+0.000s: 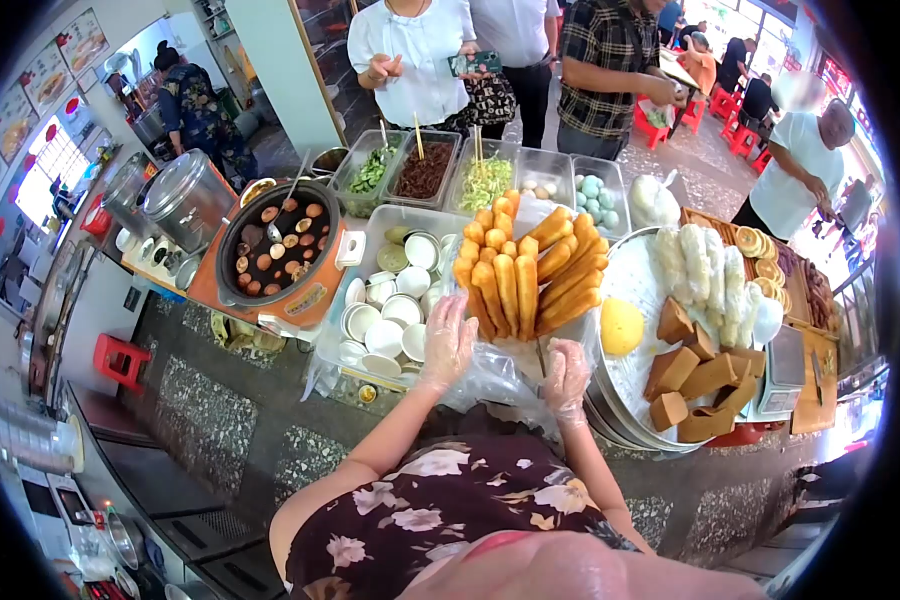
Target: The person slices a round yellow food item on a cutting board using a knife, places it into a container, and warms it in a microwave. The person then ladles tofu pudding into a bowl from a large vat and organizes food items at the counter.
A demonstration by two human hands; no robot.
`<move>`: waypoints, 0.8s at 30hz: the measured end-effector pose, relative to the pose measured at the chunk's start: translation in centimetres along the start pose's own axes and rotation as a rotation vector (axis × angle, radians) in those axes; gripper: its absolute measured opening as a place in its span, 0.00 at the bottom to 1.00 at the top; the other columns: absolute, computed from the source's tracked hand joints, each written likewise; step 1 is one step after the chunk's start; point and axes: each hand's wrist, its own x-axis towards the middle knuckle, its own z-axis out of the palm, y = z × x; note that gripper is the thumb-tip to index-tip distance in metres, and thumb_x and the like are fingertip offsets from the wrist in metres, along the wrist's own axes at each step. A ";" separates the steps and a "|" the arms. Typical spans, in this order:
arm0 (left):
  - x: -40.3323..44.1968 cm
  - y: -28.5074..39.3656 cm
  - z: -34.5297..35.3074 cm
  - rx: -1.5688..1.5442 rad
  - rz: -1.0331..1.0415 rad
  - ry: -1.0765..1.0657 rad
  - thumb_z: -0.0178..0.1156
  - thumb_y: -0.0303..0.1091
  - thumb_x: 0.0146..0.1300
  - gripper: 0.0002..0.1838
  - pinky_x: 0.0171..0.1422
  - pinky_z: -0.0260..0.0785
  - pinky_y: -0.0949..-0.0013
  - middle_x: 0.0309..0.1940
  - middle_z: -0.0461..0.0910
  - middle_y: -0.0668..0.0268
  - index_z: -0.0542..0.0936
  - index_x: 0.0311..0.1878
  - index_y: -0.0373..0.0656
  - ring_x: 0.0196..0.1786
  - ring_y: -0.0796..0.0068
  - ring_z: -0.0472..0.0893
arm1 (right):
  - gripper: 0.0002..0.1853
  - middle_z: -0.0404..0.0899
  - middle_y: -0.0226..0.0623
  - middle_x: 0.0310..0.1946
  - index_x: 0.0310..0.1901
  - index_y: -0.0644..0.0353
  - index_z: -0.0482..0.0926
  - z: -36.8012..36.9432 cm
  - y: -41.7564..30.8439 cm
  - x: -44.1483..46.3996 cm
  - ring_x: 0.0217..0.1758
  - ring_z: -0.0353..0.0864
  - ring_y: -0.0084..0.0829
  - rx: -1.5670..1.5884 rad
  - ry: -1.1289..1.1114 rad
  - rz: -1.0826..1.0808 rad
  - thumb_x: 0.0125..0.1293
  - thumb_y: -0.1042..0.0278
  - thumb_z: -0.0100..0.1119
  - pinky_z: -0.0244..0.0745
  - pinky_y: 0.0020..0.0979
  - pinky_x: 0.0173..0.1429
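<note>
A large pile of golden fried dough sticks (526,285) stands right in front of me, with clear plastic (498,368) along its near side. My left hand (450,345), in a thin clear glove, is at the pile's left edge with its fingers stretched forward. It holds nothing that I can see; whether it touches the dough is unclear. My right hand (568,375), gloved the same way, hovers by the near right of the pile, its fingers loosely bent and apart. Nothing shows in it. Between the hands, a thin dark stick lies partly hidden by the dough.
Left are a tub of small white bowls (402,310) and a pot of eggs in dark broth (273,243). Right, a round tray (620,270) bears brown cake blocks (705,375) and wrapped rolls (695,262). Food bins (422,168) line the back; several people stand beyond.
</note>
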 end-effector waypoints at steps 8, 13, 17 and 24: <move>-0.6 -0.2 2.2 0.047 0.038 -0.004 0.56 0.38 0.64 0.22 0.67 0.59 0.51 0.56 0.70 0.48 0.72 0.59 0.35 0.62 0.46 0.68 | 0.13 0.78 0.43 0.31 0.35 0.67 0.77 -0.4 1.3 -0.2 0.34 0.79 0.38 0.155 -0.008 0.153 0.69 0.67 0.45 0.73 0.35 0.44; -0.7 -0.4 2.6 0.065 0.041 -0.001 0.56 0.39 0.65 0.22 0.66 0.60 0.51 0.57 0.71 0.49 0.72 0.58 0.36 0.62 0.45 0.68 | 0.14 0.75 0.37 0.20 0.39 0.65 0.79 0.6 3.7 -0.9 0.23 0.75 0.30 0.235 -0.055 0.186 0.72 0.65 0.46 0.70 0.31 0.31; -0.8 -0.5 2.6 0.099 0.060 0.011 0.55 0.40 0.65 0.23 0.67 0.59 0.51 0.57 0.71 0.49 0.72 0.59 0.38 0.62 0.45 0.68 | 0.14 0.74 0.36 0.19 0.38 0.65 0.79 0.5 3.6 -0.8 0.22 0.75 0.29 0.198 -0.092 0.114 0.72 0.65 0.45 0.69 0.30 0.30; -0.7 -0.1 2.5 0.151 0.039 -0.021 0.53 0.41 0.67 0.23 0.67 0.59 0.51 0.57 0.71 0.50 0.72 0.60 0.38 0.62 0.46 0.67 | 0.14 0.74 0.41 0.23 0.36 0.65 0.78 0.3 3.2 -0.7 0.24 0.75 0.36 0.202 -0.110 0.132 0.72 0.67 0.43 0.70 0.34 0.31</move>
